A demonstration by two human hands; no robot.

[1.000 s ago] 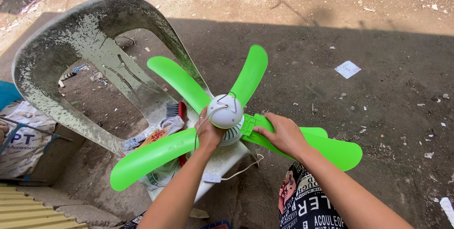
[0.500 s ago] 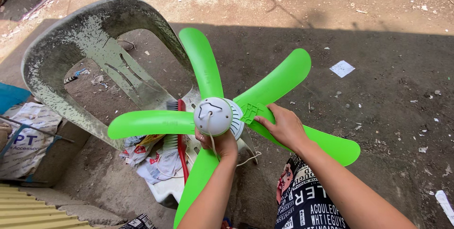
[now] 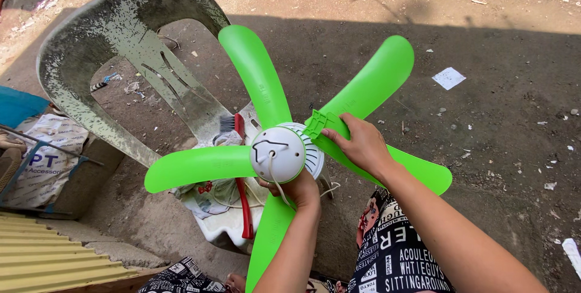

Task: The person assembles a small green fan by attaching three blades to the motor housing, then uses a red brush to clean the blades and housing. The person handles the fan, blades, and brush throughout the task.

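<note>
A weathered plastic chair (image 3: pixel 121 33) fills the upper left of the frame, its seat holding a red-handled brush (image 3: pixel 242 172) and crumpled papers (image 3: pixel 212 196) that sit behind the fan. A white paper scrap (image 3: pixel 448 78) lies on the dirt ground (image 3: pixel 514 148) at upper right; a printed sack (image 3: pixel 42 160) rests at the left edge above corrugated sheeting (image 3: pixel 42 250).

The green fan (image 3: pixel 284 151) with 5 blades sits at centre frame, its white hub (image 3: pixel 278 154) facing up. The left hand (image 3: pixel 299 187) comes up from the bottom centre, fingers wrapped under the hub, partly hidden by it. The right hand (image 3: pixel 360 145) reaches in from lower right, fingers closed on the base of the upper-right blade (image 3: pixel 369 87).
</note>
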